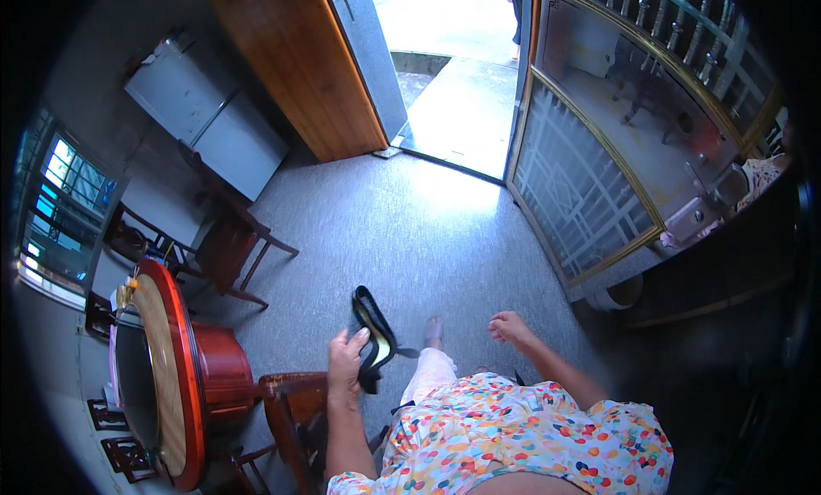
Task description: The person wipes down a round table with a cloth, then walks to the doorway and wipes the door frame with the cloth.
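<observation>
My left hand (346,361) grips a looped black strap (360,297) with a pale yellow inner face, its loose end hanging by the wrist. Under it is the grey speckled floor. Away from my body on the other side, my right hand (511,328) hangs over the floor with loosely curled fingers; no object shows in it, and its palm is hidden. One of my shoes (433,329) is on the floor between the hands.
Ahead, a doorway (458,117) with a raised sill leads outside, where a person (516,11) is partly visible. A glazed metal door (584,181) stands at right. To my left are a round table (168,341), wooden chairs (231,258) and a refrigerator (208,120).
</observation>
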The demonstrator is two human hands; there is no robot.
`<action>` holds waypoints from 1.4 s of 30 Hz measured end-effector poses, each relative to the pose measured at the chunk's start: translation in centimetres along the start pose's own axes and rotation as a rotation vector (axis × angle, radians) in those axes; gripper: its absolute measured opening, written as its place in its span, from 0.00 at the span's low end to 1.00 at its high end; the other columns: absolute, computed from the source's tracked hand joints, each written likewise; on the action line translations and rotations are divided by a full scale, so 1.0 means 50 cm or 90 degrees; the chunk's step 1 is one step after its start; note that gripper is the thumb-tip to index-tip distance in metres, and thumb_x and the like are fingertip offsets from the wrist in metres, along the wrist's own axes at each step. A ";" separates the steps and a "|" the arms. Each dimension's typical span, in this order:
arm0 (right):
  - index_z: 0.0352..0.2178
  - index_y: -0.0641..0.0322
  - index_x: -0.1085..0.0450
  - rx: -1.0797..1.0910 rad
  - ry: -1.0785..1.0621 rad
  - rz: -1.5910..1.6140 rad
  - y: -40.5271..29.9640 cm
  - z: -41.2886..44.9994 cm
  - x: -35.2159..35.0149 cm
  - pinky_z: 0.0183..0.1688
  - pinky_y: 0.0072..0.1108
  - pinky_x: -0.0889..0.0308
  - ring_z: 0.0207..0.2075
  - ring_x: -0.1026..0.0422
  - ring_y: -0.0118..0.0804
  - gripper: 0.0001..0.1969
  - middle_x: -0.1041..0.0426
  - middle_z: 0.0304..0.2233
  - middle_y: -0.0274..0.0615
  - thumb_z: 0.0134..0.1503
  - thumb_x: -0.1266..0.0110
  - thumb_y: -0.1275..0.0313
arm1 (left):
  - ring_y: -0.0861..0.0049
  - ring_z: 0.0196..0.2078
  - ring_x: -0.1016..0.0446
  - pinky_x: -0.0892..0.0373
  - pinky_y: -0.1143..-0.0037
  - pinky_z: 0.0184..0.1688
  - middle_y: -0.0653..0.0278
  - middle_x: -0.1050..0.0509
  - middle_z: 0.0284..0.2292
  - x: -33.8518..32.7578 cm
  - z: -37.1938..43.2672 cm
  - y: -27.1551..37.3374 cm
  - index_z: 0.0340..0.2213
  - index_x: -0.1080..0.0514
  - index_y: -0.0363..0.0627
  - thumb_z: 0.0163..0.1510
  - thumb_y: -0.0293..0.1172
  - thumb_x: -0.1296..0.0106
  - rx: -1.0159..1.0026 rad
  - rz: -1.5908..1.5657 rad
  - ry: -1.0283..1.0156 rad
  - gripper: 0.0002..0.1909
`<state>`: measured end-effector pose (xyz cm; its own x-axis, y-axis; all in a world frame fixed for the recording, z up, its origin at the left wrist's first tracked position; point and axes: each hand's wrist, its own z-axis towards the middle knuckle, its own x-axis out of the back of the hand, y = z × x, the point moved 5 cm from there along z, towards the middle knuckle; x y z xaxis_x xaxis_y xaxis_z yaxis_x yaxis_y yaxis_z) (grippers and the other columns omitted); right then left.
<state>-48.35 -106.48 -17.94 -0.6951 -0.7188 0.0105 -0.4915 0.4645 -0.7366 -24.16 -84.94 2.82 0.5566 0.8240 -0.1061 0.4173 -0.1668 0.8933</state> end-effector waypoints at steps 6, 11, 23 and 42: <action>0.35 0.68 0.32 0.073 -0.034 -0.066 -0.111 0.145 0.011 0.22 0.19 0.36 0.24 0.30 0.29 0.12 0.28 0.29 0.42 0.51 0.54 0.71 | 0.60 0.31 0.28 0.33 0.67 0.25 0.52 0.28 0.35 -0.101 0.238 0.001 0.43 0.35 0.42 0.54 0.50 0.65 0.101 -0.506 -0.229 0.26; 0.33 0.68 0.32 -0.027 0.148 0.048 -0.212 0.219 0.086 0.22 0.19 0.36 0.23 0.31 0.28 0.11 0.29 0.27 0.40 0.50 0.53 0.71 | 0.55 0.32 0.27 0.31 0.63 0.28 0.52 0.29 0.40 -0.192 0.403 0.096 0.48 0.38 0.44 0.50 0.56 0.64 0.128 -0.564 -0.308 0.32; 0.35 0.67 0.31 -0.012 0.130 0.018 -0.407 0.431 0.084 0.25 0.20 0.34 0.24 0.30 0.29 0.14 0.28 0.26 0.40 0.49 0.50 0.69 | 0.52 0.34 0.28 0.29 0.61 0.29 0.47 0.30 0.41 -0.463 0.722 0.117 0.48 0.39 0.39 0.51 0.57 0.65 0.390 -0.424 -0.462 0.34; 0.37 0.66 0.32 0.142 0.219 0.111 -0.837 0.777 0.392 0.24 0.17 0.36 0.25 0.31 0.25 0.14 0.28 0.29 0.39 0.50 0.52 0.69 | 0.78 0.23 0.28 0.30 0.79 0.24 0.62 0.27 0.28 -0.943 1.090 0.404 0.34 0.32 0.42 0.55 0.39 0.57 0.199 -0.083 -0.483 0.13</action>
<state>-21.04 -160.07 -13.18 -0.9105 -0.4077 0.0693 -0.2519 0.4139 -0.8748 -2.83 -156.64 2.06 0.7766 0.2767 -0.5660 0.6300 -0.3300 0.7030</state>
